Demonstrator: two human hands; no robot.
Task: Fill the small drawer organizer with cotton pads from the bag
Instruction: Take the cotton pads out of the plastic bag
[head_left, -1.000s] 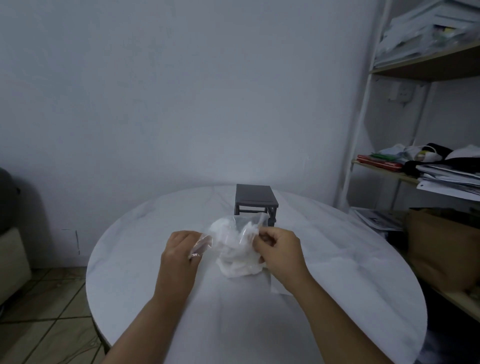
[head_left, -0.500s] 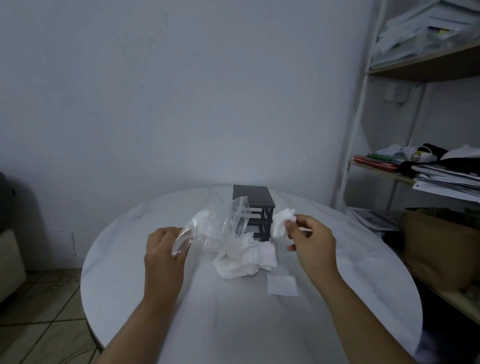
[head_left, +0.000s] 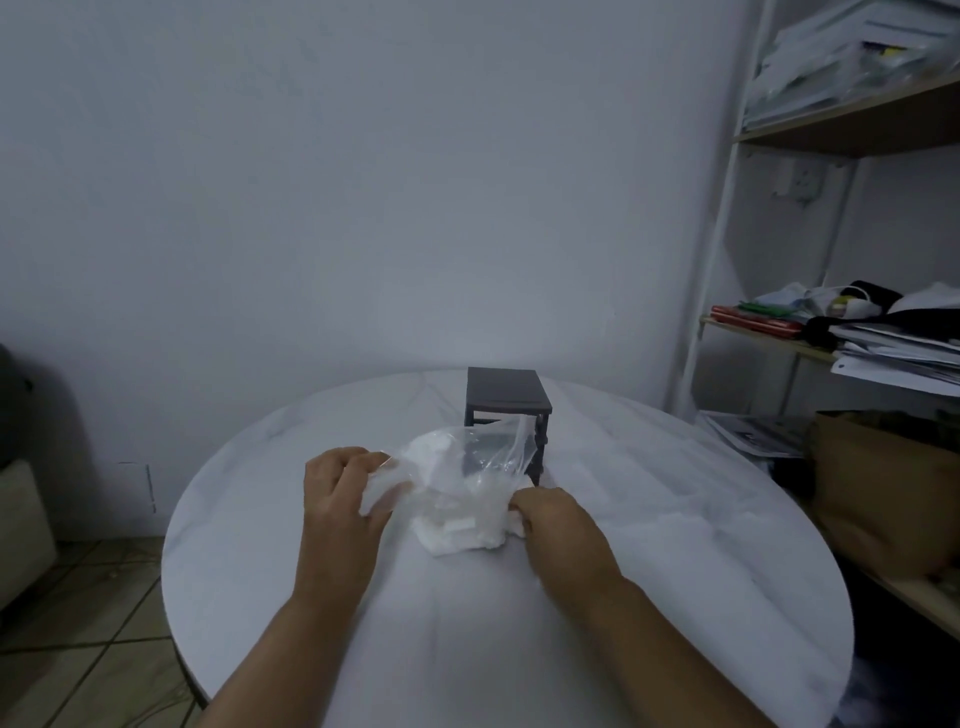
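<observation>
- From the head view, I am judging myself to be in the fetching step: drawing cotton pads (head_left: 457, 535) out of the bag (head_left: 483, 457), with none of them going into the drawer organizer (head_left: 506, 392) yet.
- My left hand (head_left: 340, 499) is pinching the left edge of the clear bag, with the fingers curled narrow round the plastic and lifting it so the mouth is standing up and open.
- My right hand (head_left: 558, 525) is pressing down at the right end of the white heap, with the fingers curled in on a clump of pads. The fingertips are hiding under the hand, so I cannot tell how many pads they are catching.
- The bag is lying on the counter (head_left: 675, 571) between my hands, crumpled and see-through. The pads are bunching low in it as a loose white heap. Whether some are spilling outside the plastic, I cannot tell.
- The organizer is standing upright just behind the bag, dark and boxy, with its top bare. The raised plastic is covering part of its front, so I am not able to see what its drawers are holding.
- Next, I am expecting to need a clean lift of the clump clear of the plastic, then a short carry over the bag to the organizer's front.
- Shelves (head_left: 779, 338) with papers are standing well apart on the right.
</observation>
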